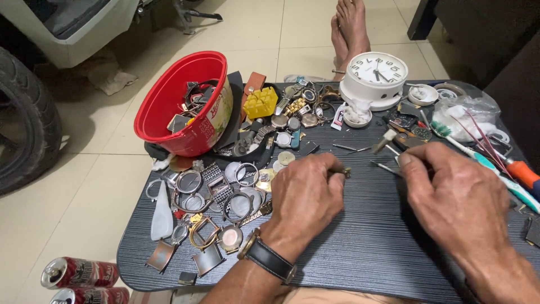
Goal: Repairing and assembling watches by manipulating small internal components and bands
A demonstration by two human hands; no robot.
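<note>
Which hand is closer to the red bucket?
The left hand. It lies just below and to the right of the red bucket full of watch parts, pinching a small metal piece. The right hand is much farther off, near the table's right side.

Your bench (360,247) looks like dark, lined wood. The red bowl (169,95) is shiny plastic. The watch cases (225,197) are shiny metal.

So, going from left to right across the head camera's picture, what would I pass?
Tyre → drink cans → red tub → yellow block → left hand, pinching a small metal part → white clock → right hand → orange-handled tool.
</note>
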